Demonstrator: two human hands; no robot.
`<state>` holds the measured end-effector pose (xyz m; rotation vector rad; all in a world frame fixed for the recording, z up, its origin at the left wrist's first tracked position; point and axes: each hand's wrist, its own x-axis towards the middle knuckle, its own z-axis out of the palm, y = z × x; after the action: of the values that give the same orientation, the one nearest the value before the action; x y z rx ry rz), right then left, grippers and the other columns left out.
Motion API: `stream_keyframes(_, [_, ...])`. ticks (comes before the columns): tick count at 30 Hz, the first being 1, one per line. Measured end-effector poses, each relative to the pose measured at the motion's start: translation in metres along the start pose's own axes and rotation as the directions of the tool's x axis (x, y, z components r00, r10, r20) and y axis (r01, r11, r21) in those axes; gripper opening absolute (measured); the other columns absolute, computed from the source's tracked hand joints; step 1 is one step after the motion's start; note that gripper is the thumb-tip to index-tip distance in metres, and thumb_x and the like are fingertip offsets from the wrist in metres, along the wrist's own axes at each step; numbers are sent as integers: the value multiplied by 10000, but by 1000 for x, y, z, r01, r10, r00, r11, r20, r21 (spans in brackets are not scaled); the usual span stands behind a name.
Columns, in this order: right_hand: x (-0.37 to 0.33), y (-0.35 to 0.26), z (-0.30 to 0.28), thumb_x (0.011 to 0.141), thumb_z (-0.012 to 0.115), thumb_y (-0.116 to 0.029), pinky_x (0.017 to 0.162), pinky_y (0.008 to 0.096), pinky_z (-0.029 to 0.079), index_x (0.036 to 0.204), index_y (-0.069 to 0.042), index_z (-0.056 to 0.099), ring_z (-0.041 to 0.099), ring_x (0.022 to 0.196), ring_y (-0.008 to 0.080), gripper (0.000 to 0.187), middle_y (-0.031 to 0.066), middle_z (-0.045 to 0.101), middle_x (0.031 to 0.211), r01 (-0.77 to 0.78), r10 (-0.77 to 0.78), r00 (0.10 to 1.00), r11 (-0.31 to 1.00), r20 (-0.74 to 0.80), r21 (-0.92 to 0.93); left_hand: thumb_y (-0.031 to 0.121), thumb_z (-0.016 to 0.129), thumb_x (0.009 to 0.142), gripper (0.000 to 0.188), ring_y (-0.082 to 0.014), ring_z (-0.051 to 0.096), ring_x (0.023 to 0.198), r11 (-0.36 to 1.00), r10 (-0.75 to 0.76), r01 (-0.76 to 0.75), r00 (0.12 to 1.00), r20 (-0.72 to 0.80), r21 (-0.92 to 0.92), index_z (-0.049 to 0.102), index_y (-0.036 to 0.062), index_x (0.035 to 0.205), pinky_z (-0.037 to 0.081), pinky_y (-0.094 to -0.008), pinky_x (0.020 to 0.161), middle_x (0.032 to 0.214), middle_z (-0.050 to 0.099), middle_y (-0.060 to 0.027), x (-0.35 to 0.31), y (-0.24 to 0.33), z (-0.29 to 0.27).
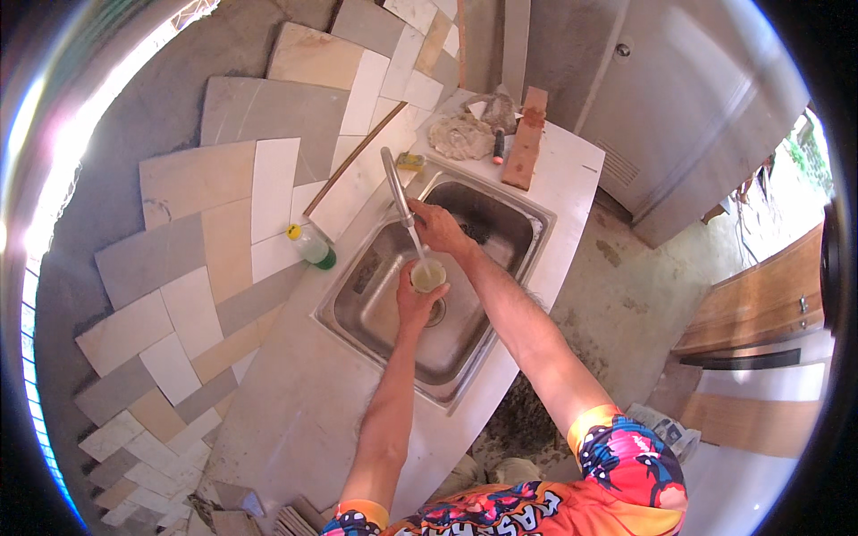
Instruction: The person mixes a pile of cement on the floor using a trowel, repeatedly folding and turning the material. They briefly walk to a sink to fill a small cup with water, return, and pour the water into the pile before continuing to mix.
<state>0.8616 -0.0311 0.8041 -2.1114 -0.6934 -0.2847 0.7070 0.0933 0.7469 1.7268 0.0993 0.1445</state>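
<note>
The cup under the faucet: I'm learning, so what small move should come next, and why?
Probably hold the cup steady with the left hand: water from the faucet seems to run into it, and the right hand, at the faucet, gives it no support.

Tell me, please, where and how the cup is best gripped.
I'd grip the cup around its outer wall, coming from the near side, as the left hand does: it looks round, and its open mouth faces up beneath the faucet, so a side grip should leave that clear.

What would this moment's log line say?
left hand: holds cup beneath faucet; right hand: at faucet; water: apparently running; cup: over sink; bottle: beside sink
</note>
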Motion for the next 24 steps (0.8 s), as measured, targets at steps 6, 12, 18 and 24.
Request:
stream_keyframes(6, [7, -16, -18, 879, 695, -125, 994, 487, 541, 1318, -53, 653, 678, 1139, 407, 447, 198, 706, 1254, -57, 75, 980, 993, 184, -104, 215, 950, 714, 894, -272, 582, 1299, 997, -56, 55, 998, 14, 59, 482, 67, 1460, 459, -394, 1105, 1393, 598, -136, -9, 8, -2])
stream_keyframes(12, [15, -14, -11, 871, 704, -113, 983, 485, 548, 1250, -47, 698, 689, 1097, 416, 385, 212, 720, 1191, -80, 92, 981, 994, 172, -73, 188, 941, 698, 861, -286, 616, 1266, 987, -80, 84, 996, -30, 139, 507, 94, 1436, 468, -395, 1099, 1334, 652, -142, -15, 8, -2])
stream_keyframes(18, [18, 2, -4, 859, 712, -97, 994, 477, 549, 1244, -36, 700, 690, 1112, 407, 389, 201, 722, 1190, -24, 33, 989, 998, 145, -60, 193, 943, 692, 860, -289, 622, 1263, 977, -108, 112, 994, -28, 184, 518, 76, 1430, 468, -391, 1102, 1338, 654, -148, -18, 16, 3])
stream_keyframes(24, [25, -13, -1, 852, 715, -86, 944, 473, 559, 1151, -63, 718, 705, 1064, 393, 300, 199, 729, 1134, -146, 154, 981, 986, 115, -76, 193, 940, 687, 878, -290, 625, 1264, 983, -126, 127, 992, -14, 134, 515, 68, 1446, 474, -394, 1097, 1334, 660, -161, -19, 8, -3])
